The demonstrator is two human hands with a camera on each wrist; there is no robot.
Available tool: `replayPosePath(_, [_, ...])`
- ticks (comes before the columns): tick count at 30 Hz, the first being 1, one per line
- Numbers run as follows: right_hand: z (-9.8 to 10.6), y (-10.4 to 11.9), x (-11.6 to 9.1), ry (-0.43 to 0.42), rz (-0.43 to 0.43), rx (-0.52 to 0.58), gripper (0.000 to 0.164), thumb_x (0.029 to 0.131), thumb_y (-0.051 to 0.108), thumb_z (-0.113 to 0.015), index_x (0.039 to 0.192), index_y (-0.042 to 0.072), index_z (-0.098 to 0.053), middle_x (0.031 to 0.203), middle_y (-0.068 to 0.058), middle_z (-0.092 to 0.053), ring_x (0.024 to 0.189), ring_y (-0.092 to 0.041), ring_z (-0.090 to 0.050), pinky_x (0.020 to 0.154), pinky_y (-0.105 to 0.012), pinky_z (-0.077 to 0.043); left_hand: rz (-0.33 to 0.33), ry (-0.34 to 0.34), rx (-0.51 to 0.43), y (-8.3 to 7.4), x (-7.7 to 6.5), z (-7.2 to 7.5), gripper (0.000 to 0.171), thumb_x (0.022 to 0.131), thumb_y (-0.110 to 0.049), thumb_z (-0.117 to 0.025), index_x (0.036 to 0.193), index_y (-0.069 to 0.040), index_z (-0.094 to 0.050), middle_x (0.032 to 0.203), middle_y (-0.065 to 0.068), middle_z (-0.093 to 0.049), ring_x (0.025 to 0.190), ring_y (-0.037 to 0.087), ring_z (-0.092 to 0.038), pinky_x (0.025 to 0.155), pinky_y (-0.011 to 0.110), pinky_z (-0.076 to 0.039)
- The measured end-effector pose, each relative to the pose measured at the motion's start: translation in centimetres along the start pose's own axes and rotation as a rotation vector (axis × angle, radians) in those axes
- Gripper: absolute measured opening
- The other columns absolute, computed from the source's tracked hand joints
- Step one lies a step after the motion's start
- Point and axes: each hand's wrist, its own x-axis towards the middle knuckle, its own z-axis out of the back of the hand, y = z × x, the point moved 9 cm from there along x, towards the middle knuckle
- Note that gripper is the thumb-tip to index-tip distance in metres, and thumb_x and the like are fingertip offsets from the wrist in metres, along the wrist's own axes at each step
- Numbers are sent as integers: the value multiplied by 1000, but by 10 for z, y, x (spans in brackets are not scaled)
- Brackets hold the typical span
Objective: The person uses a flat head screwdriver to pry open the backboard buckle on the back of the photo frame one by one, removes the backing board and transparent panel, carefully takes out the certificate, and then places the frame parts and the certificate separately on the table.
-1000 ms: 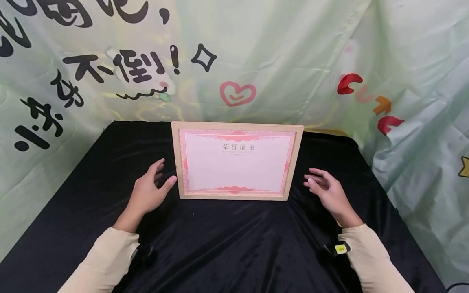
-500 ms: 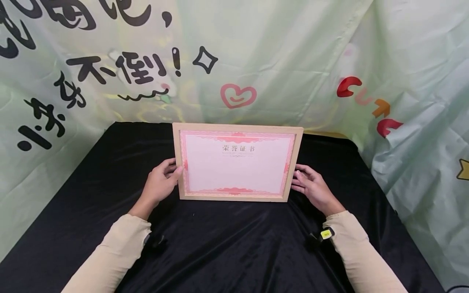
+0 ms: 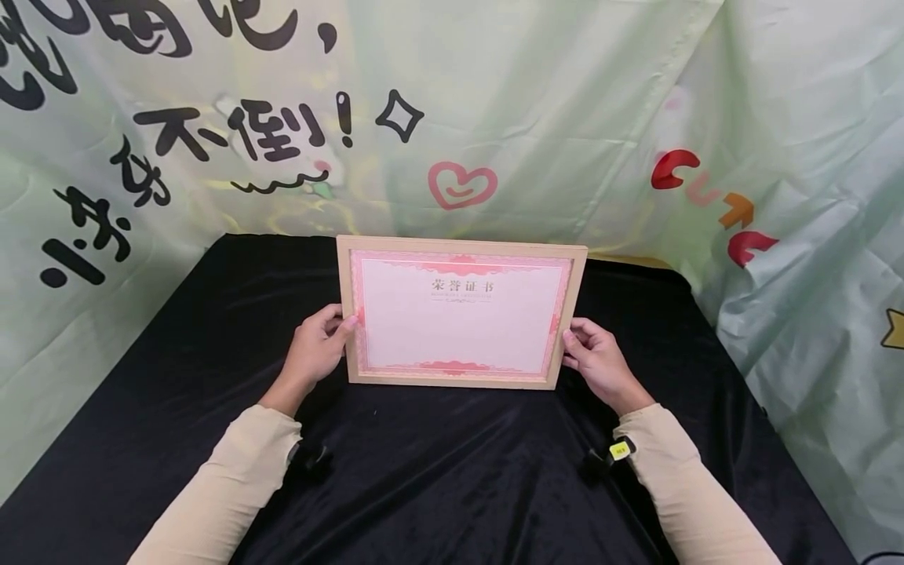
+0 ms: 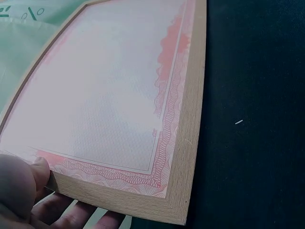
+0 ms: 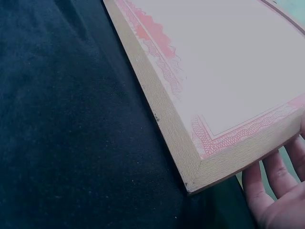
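A light wooden picture frame [image 3: 462, 380] holding a pink-bordered certificate [image 3: 459, 329] stands upright, leaning slightly back, on the black cloth. My left hand [image 3: 314, 353] grips its left side, thumb on the front and fingers behind. In the left wrist view the thumb [image 4: 42, 171] presses the frame's edge while the fingers [image 4: 76, 215] reach under and behind the wood. On the opposite side my right hand [image 3: 599, 362] holds the right edge the same way. The right wrist view shows several fingers [image 5: 279, 174] behind the frame's edge [image 5: 248, 160]; the thumb is mostly out of that picture.
Black cloth [image 3: 452, 471] covers the table. Behind it hangs a pale green curtain [image 3: 537, 102] printed with dark lettering and a pink heart [image 3: 462, 186]. A small white speck [image 4: 238, 122] lies on the cloth near the frame.
Both hands have moved inward from beside the picture frame and taken hold of its left and right edges. The frame itself stands in nearly the same place.
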Motion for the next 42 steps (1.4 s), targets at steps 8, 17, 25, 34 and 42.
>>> replayPosePath(8, [1, 3, -1, -3, -3, -11, 20, 100, 3, -50, 100, 19, -63, 92, 3, -68, 87, -9, -65, 73, -28, -56, -7, 0, 1, -3, 1, 0, 29, 100, -21, -56, 121, -1, -59, 107, 19, -69, 81, 27, -63, 70, 36, -54])
replayPosePath(17, [3, 20, -3, 2, 51, 37, 17, 100, 5, -51, 101, 16, -64, 90, 1, -68, 83, -10, -64, 70, -27, -55, -22, -17, -8, -11, 9, 0, 29, 101, -22, -54, 120, -2, -60, 105, 18, -70, 82, 26, -64, 65, 31, -52])
replayPosePath(25, [-3, 73, -11, 90, 204, 45, 15, 101, 13, -46, 111, 8, -56, 93, -4, -62, 82, -12, -63, 66, -25, -55, 59, 35, -121, -13, 19, -18, 35, 103, -28, -50, 124, -1, -57, 109, 19, -68, 83, 26, -67, 66, 39, -58])
replayPosePath(34, [-47, 150, -35, 527, 291, 330, 48, 106, 25, -27, 149, 6, -35, 127, -13, -60, 102, -23, -65, 82, -32, -55, 262, 169, -299, -4, 16, -66, 35, 106, -20, -37, 125, 6, -48, 114, 25, -54, 98, 35, -63, 69, 41, -58])
replayPosePath(42, [-87, 175, -53, 903, 492, 734, 76, 100, 54, -36, 149, -3, -27, 145, -23, -38, 133, -35, -36, 110, -45, -30, 363, 201, -635, -13, 10, -110, 35, 107, -18, -33, 127, 8, -44, 118, 26, -55, 107, 37, -59, 78, 54, -54])
